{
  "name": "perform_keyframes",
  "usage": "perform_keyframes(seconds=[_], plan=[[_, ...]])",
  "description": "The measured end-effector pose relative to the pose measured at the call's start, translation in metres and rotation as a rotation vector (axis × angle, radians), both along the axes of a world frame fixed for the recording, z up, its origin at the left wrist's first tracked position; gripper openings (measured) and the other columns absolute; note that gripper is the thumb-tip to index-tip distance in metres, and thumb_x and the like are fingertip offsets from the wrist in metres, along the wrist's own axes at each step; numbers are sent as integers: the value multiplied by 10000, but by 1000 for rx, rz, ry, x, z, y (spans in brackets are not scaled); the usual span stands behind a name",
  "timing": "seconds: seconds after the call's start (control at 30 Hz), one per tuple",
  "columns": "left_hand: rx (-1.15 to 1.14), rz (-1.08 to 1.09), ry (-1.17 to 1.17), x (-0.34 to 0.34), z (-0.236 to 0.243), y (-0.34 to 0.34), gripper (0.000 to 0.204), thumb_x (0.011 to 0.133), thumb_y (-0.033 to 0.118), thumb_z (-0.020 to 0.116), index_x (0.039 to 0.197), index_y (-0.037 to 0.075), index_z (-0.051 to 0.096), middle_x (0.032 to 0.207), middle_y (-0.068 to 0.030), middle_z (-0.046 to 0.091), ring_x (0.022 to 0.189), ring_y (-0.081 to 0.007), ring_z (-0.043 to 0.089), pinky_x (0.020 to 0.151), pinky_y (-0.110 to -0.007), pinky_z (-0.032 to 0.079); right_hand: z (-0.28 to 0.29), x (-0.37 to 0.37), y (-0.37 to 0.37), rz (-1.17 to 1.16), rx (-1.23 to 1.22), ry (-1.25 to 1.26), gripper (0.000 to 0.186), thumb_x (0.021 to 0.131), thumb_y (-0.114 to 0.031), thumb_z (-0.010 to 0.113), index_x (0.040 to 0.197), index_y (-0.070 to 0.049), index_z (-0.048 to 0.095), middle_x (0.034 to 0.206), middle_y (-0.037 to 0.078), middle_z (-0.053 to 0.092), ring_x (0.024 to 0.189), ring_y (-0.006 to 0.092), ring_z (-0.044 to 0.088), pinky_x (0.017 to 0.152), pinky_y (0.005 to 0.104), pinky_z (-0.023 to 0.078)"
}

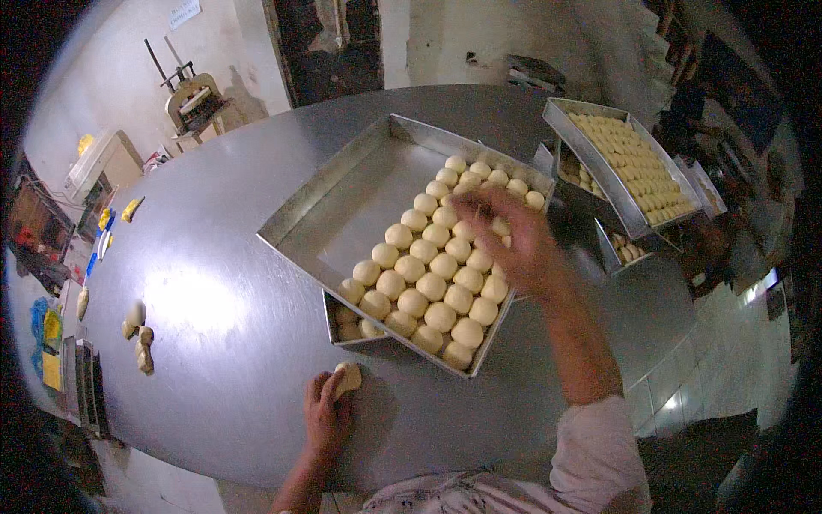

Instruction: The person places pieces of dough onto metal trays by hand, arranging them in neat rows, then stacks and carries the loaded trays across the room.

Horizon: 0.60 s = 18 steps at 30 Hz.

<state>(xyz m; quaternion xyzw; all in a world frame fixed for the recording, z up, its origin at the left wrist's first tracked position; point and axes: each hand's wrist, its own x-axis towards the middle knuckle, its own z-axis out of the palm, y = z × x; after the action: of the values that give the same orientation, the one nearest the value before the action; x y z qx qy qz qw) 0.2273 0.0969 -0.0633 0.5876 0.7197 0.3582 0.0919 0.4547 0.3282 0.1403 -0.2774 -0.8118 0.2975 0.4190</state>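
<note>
Down on the metal table, my left hand (325,417) has its fingers curled against a pale dough piece (348,379). My right hand (507,231) is over the upper part of a large metal tray (330,193), its fingers bent and slightly blurred. Whether anything is between them is hidden. Rows of round dough balls (425,251) fill the right side of this tray, while its upper left shows bare metal. The tray sits tilted on top of another metal tray (355,340) that also holds dough balls.
The round-edged steel table (214,403) spreads around me. Several dough lumps (144,349) lie at its left. More stacked trays (634,171) with dough balls stand at the right. A metal press (195,103) is by the far wall; blue-handled tools (100,244) rest at the left edge.
</note>
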Motion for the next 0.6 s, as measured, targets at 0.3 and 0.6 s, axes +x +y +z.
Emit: perform_keyframes(seconds=[0.3, 0.6], plan=[[-75, -573, -406, 14, 63, -33, 327, 724, 19, 639, 1042, 67, 581, 1052, -139, 569, 973, -310, 565, 821, -364, 461, -116, -32, -214, 49, -219, -91, 416, 786, -177, 650, 1177, -92, 536, 1081, 86, 586, 1007, 236, 553, 882, 338, 425], [4, 52, -1001, -114, 36, -97, 204, 871, 130, 528, 1039, 14, 537, 1000, -101, 587, 925, -177, 552, 787, -293, 451, -189, 57, -258, -398, -404, -345, 261, 851, -172, 543, 1083, -55, 574, 1096, 127, 566, 1040, 283, 512, 914, 425, 364]])
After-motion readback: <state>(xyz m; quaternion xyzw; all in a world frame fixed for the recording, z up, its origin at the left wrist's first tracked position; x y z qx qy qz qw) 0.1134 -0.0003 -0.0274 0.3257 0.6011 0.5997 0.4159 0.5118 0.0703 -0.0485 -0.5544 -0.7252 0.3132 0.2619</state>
